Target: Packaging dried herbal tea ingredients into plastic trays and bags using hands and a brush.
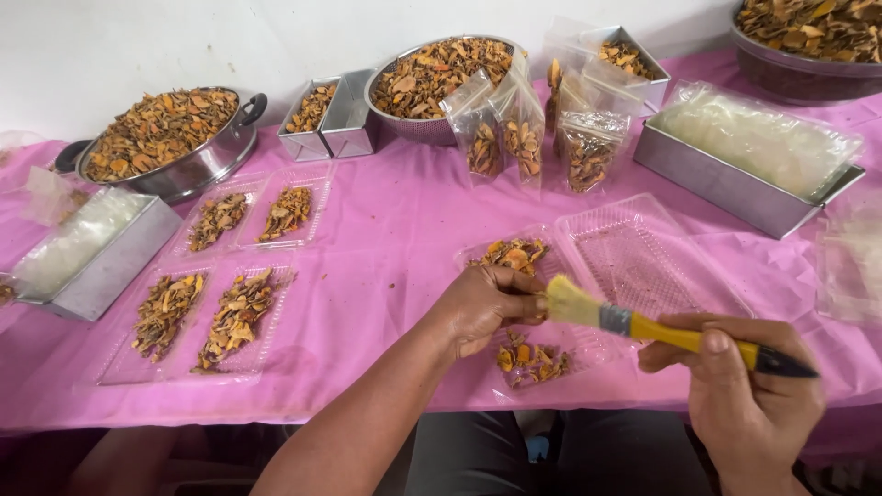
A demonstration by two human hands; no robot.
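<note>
One brush (643, 326) in right hand (749, 390), bristles touching left hand (487, 303).

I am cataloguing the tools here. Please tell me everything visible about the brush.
The brush has pale yellow bristles, a grey metal ferrule, and a yellow handle ending in a dark tip. It lies nearly level, bristles pointing left. The right hand grips the handle; the bristles meet the left hand above a clear tray of dried orange pieces.
</note>
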